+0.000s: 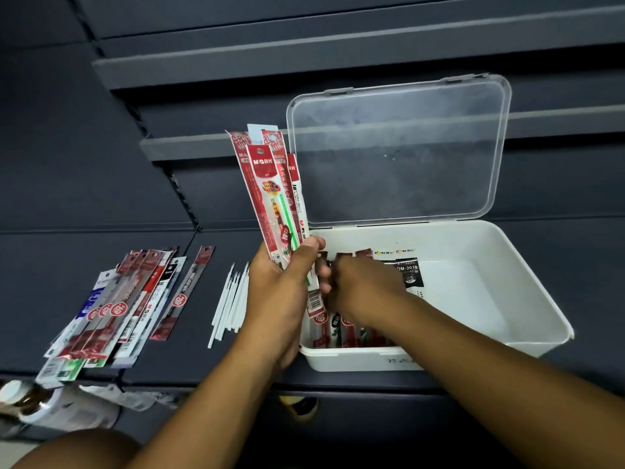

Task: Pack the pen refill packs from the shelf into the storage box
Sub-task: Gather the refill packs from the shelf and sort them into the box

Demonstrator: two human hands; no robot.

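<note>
refill packs (270,198) upright, tops tilted left, clamped in left hand (280,286) grip, right hand (362,282) grip unclear

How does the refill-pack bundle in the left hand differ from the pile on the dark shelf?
The red refill-pack bundle stands upright, gripped at its base by the left hand; the fanned pile of packs lies flat on the dark shelf, untouched. The bundle looks mostly red; the pile also shows blue and black packs. Both are long, narrow sleeves.
</note>
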